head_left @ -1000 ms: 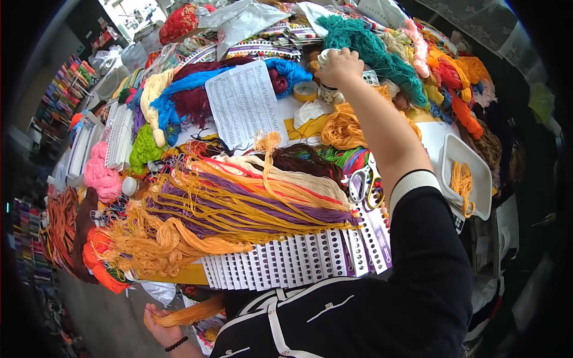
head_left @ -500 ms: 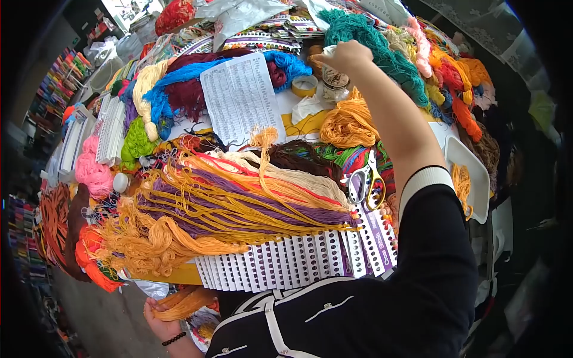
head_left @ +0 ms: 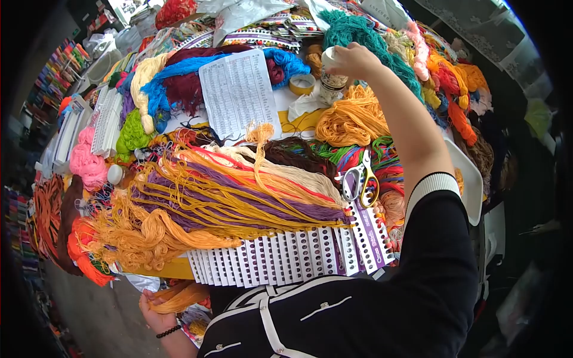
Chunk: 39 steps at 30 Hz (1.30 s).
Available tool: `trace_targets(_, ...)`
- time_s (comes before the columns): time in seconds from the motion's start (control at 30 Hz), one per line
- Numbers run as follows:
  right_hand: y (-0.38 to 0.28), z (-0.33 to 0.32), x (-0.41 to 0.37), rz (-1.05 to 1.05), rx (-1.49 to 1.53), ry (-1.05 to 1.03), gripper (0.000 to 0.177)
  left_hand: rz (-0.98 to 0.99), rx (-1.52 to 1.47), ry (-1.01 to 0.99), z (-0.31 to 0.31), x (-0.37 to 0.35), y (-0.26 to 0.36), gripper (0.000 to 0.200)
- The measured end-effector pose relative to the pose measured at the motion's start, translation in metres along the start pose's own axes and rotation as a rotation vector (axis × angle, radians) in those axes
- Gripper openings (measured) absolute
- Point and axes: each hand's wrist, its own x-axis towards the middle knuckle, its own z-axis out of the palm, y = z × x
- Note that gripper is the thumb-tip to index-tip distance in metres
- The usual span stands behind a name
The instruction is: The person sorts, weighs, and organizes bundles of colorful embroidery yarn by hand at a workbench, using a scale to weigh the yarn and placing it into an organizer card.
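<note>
My right hand (head_left: 356,62) reaches to the back of the table, its fingers closed on a round white lid (head_left: 329,58). That lid is tilted right at the top of a glass jar (head_left: 332,87) with pale contents. At the lower left, my left hand (head_left: 154,315) is closed around a hank of orange thread (head_left: 181,296), held below the table edge. Long yellow, purple, red and cream threads (head_left: 239,197) lie across the table, their right ends at a row of white punched thread cards (head_left: 268,258).
Yellow-handled scissors (head_left: 368,182) lie beside the threads. A printed sheet (head_left: 239,95), a tape roll (head_left: 302,84) and an orange thread bundle (head_left: 352,119) surround the jar. On the right is a white tray (head_left: 468,179). Teal hanks (head_left: 373,45) are piled behind my right hand.
My right hand has turned and dropped slightly with the lid, whose white face shows more now. The left hand keeps its hold on the orange hank. The whole view has shifted a little.
</note>
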Motion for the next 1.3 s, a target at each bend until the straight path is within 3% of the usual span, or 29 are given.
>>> trace_targets(0.1,0.0,0.007,-0.007,-0.045,-0.101,0.084,0.079,-0.033,-0.011,-0.023,-0.009,0.004,0.002,0.012)
trace_targets(0.13,0.01,0.023,-0.003,-0.137,-0.088,0.204,0.074,-0.033,-0.01,-0.02,-0.01,0.003,0.002,0.012)
trace_targets(0.23,0.008,0.019,-0.01,-0.128,0.114,0.139,0.063,-0.046,-0.029,0.002,-0.009,0.003,0.002,0.012)
trace_targets(0.3,0.004,0.021,-0.011,-0.107,0.105,0.175,0.057,-0.042,-0.002,-0.067,-0.013,0.007,0.001,0.012)
trace_targets(0.47,0.009,0.022,0.0,-0.024,0.145,0.239,0.05,-0.021,0.026,0.006,-0.007,0.0,-0.002,0.01)
trace_targets(0.53,0.011,0.023,0.005,0.202,0.435,0.278,0.053,-0.037,0.023,-0.017,-0.011,0.002,-0.005,0.01)
trace_targets(0.7,0.018,0.027,0.02,0.309,0.812,0.148,0.06,-0.016,0.029,-0.021,-0.004,0.0,-0.007,0.009)
trace_targets(0.77,0.018,0.033,0.025,0.453,1.143,0.262,0.056,-0.03,0.037,-0.034,-0.003,-0.004,-0.009,0.009)
trace_targets(0.83,0.023,0.031,0.03,0.483,1.181,0.283,0.054,-0.037,0.037,-0.054,0.004,-0.005,-0.01,0.009)
trace_targets(0.9,0.022,0.014,0.021,0.643,1.144,0.153,0.055,-0.026,0.023,-0.02,0.008,-0.007,-0.014,0.009)
trace_targets(1.03,0.033,0.055,0.036,0.633,1.215,0.218,0.06,-0.072,0.007,-0.033,0.001,-0.002,-0.016,0.01)
trace_targets(1.07,0.027,0.061,0.031,0.601,1.448,0.229,0.074,-0.069,0.01,-0.025,0.0,-0.003,-0.016,0.011)
trace_targets(1.1,0.013,0.059,0.016,0.6,1.448,0.227,0.074,-0.066,0.016,-0.02,0.0,-0.004,-0.016,0.011)
trace_targets(1.17,-0.016,0.043,-0.014,0.608,1.408,0.474,0.095,-0.059,0.037,-0.005,0.0,-0.007,-0.015,0.011)
trace_targets(1.2,-0.008,0.073,-0.01,0.404,1.427,0.503,0.111,-0.052,0.056,0.01,-0.001,-0.008,-0.015,0.011)
trace_targets(1.3,-0.012,0.114,-0.01,0.244,1.187,0.688,0.112,-0.059,0.056,0.073,-0.008,-0.002,-0.015,0.012)
